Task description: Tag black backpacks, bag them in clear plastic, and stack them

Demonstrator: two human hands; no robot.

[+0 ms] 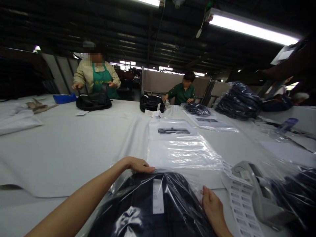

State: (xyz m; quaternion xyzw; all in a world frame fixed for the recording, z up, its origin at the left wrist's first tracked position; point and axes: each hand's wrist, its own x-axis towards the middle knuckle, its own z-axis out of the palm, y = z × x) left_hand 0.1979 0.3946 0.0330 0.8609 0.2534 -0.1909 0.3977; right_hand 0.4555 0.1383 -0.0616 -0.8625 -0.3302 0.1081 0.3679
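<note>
Along the near side of the white table (98, 144), a dark rounded bag (181, 200) inside clear glossy plastic (130, 215) lies between the left hand (140, 165), pinching the plastic's far edge, and the right hand (213, 205), whose grip I can't make out; the bag's near end is cut off.

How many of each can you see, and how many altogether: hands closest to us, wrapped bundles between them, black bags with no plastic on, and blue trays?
Closest hands: 2
Wrapped bundle between them: 1
Unwrapped black bags: 2
Blue tray: 1
Total: 6
</note>
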